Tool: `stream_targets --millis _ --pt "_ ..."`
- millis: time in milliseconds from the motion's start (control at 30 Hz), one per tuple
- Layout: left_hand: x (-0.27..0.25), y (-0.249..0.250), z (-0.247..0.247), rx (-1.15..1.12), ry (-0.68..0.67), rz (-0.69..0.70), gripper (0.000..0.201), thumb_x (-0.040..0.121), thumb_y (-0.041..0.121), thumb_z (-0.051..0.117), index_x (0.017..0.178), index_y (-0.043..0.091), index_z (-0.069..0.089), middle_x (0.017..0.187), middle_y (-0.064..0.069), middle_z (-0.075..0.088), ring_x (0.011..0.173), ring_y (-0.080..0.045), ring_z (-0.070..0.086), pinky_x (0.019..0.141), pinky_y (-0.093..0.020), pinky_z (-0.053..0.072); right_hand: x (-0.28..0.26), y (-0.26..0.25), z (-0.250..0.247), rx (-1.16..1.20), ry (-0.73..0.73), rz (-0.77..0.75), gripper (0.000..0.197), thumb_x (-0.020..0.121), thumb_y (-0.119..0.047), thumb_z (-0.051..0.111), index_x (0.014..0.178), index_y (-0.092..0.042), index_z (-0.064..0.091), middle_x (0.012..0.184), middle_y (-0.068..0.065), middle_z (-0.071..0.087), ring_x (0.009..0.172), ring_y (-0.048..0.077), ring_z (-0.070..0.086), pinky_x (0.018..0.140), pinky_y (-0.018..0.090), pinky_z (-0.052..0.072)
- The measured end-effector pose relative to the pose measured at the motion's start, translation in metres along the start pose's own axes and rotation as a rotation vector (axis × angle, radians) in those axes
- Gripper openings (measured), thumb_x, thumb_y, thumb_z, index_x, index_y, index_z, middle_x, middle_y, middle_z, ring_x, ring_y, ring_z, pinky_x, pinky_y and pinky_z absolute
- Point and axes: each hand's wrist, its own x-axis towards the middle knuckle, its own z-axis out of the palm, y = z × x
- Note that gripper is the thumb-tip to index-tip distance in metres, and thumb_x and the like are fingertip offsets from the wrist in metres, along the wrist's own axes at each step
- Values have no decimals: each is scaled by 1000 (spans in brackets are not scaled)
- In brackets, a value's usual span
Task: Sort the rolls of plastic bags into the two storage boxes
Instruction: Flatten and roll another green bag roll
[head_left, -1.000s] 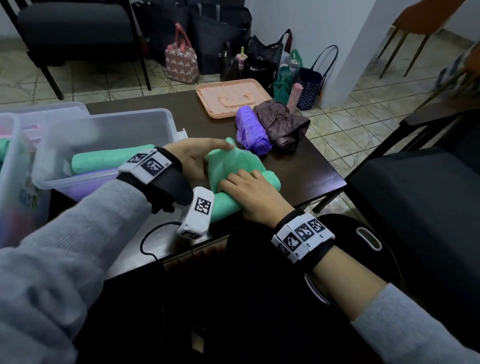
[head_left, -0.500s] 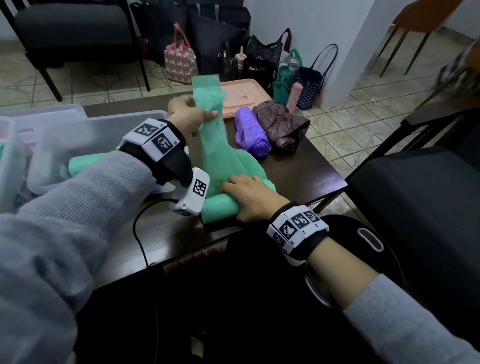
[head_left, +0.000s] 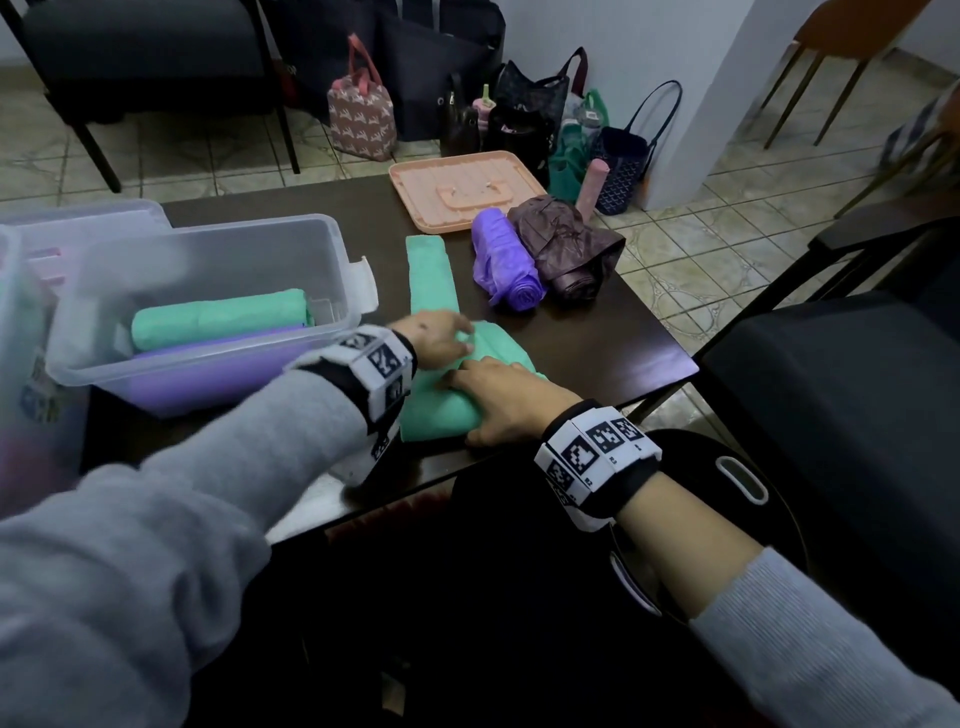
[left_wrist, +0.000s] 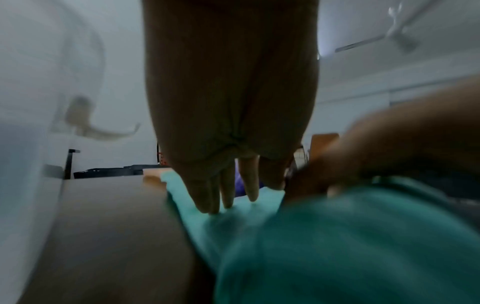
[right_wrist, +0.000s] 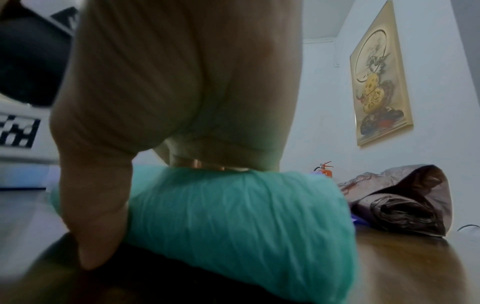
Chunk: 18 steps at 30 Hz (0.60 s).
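Note:
A green roll of bags (head_left: 441, 410) lies near the table's front edge, its loose tail (head_left: 430, 275) stretched flat toward the far side. My left hand (head_left: 452, 338) presses straight fingers (left_wrist: 207, 197) on the tail just beyond the roll. My right hand (head_left: 483, 402) lies over the roll, with fingers across its top and the thumb (right_wrist: 96, 216) down its near side. A purple roll (head_left: 506, 265) lies farther back on the table. The clear storage box (head_left: 332, 244) at left holds one green roll (head_left: 218, 317) and one purple roll (head_left: 208, 374).
A second clear box (head_left: 21, 291) stands at the far left edge. A pink lid (head_left: 467, 189) lies at the back of the table, with a brown folded bundle (head_left: 566, 249) beside the purple roll. Bags stand on the floor behind, and a dark chair (head_left: 831, 405) is at the right.
My left hand, which held the green tail raised half a second ago, has come down. The tail now lies flat on the table, and the hand presses it near the roll. The right hand stays on the roll.

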Motion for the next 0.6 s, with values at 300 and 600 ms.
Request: stream_targets --millis 300,600 --pt "-2 -19 18 -12 4 -29 48 104 31 21 142 4 33 157 -15 14 144 -27 16 114 -33 15 5 7 4 122 115 -16 67 72 -26 75 132 -17 46 122 9 57 116 27 47 94 34 35" --pt "-30 1 42 -45 239 117 50 99 28 38 144 7 29 147 -16 32 134 -30 30 111 -39 26 11 63 -33 714 277 254 29 87 3 55 115 -2 60 100 7 64 80 9 58 70 13 47"
